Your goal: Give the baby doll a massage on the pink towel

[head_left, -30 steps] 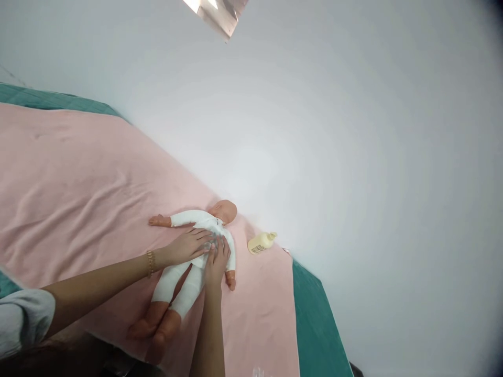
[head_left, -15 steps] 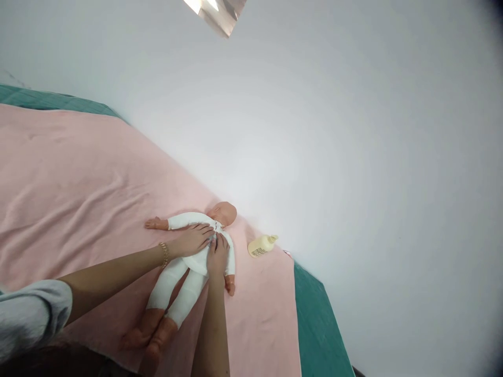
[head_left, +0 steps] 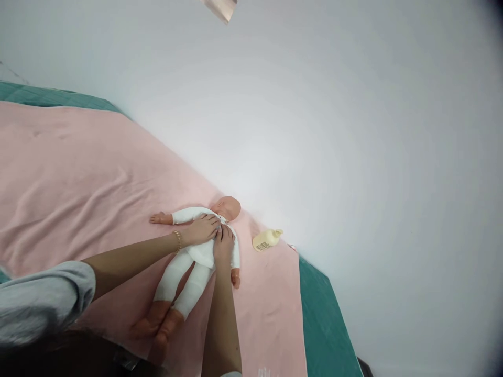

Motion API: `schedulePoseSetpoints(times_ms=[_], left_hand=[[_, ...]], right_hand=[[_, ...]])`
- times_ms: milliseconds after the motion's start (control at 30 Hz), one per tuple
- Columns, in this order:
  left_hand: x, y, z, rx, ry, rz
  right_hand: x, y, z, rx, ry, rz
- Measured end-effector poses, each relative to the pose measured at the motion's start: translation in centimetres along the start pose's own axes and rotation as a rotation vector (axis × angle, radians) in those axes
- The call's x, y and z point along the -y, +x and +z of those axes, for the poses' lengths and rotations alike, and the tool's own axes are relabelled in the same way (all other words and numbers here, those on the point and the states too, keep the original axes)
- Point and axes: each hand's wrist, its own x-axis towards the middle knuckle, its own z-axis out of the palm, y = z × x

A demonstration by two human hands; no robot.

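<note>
A baby doll [head_left: 202, 255] in a white outfit lies on its back on a pink blanket [head_left: 74, 173], head toward the wall and feet toward me. My left hand [head_left: 202, 230], with a gold bracelet at the wrist, rests flat on the doll's upper chest, fingers stretched out. Beside it my right hand [head_left: 223, 245] lies on the chest on the doll's other side, fingers extended toward its neck. The two hands nearly meet at the middle of the chest. Neither hand grips anything.
A pale yellow pump bottle [head_left: 267, 240] stands on the blanket to the right of the doll. Green bedding [head_left: 324, 319] shows past the blanket's edges. A white wall [head_left: 314, 131] rises behind, with a shiny panel [head_left: 222, 8] at the top.
Both hands have slid slightly up the doll's chest toward its neck. The whole view has shifted a little, so the doll and bottle appear farther right and higher.
</note>
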Motion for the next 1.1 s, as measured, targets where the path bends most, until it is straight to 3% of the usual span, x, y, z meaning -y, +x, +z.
schedulePoseSetpoints(times_ms=[167, 567, 700, 867, 967, 1100], left_hand=[[0.1, 1.2, 0.0, 0.013, 0.027, -0.038], [0.5, -0.1, -0.4, -0.061, -0.095, -0.060], [0.0, -2.4, -1.8, -0.128, -0.136, -0.055], [-1.1, -7.7, -3.2, -0.227, -0.232, 0.046], [-1.5, -10.0, -3.3, -0.218, -0.278, 0.064], [-1.6, -11.0, -2.6, -0.207, -0.328, 0.082]], right_hand=[[-0.3, 1.2, 0.3, 0.030, 0.021, 0.060], [0.0, -0.1, -0.3, 0.020, 0.167, 0.068], [1.1, -2.7, -1.7, -0.076, 0.201, 0.079], [2.3, -8.1, -2.8, -0.147, 0.235, -0.029], [2.6, -10.7, -2.9, -0.162, 0.221, -0.062], [2.4, -12.0, -2.4, -0.175, 0.224, -0.063]])
